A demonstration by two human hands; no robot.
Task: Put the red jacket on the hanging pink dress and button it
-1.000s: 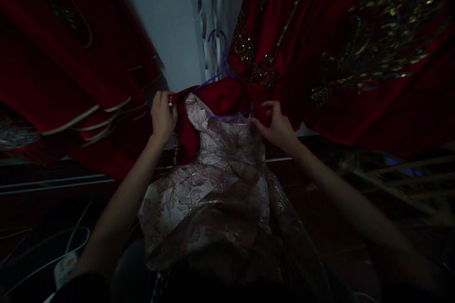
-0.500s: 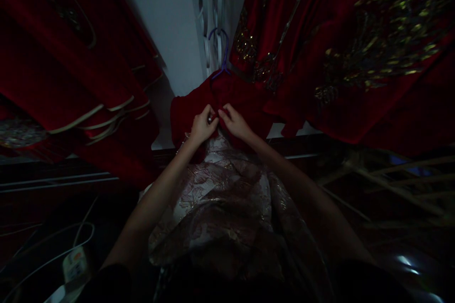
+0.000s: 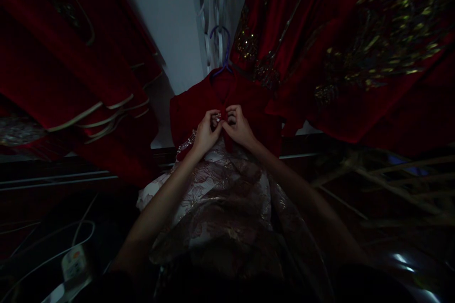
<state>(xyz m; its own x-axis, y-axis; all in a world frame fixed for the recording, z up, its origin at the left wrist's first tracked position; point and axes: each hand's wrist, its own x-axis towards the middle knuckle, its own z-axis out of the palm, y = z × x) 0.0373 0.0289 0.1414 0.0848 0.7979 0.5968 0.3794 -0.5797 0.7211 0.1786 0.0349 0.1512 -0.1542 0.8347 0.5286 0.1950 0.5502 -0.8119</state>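
A dark red jacket [image 3: 192, 109] hangs on a purple hanger [image 3: 223, 49] over a pale brocade dress [image 3: 220, 199]. My left hand [image 3: 206, 132] and my right hand [image 3: 238, 125] meet at the middle of the jacket's front. Both pinch the front edges together around a small shiny fastening [image 3: 217, 117]. A beaded trim [image 3: 186, 142] hangs by my left wrist.
Red garments with pale piping [image 3: 81, 85] hang at the left. Red cloth with gold embroidery [image 3: 355, 47] hangs at the right. A white wall [image 3: 170, 19] stands behind. White cables and a power strip [image 3: 73, 260] lie on the dark floor at the lower left.
My hands have come from the jacket's two open edges to its middle, closing the red front over the dress top. They now work slightly lower at the fastening.
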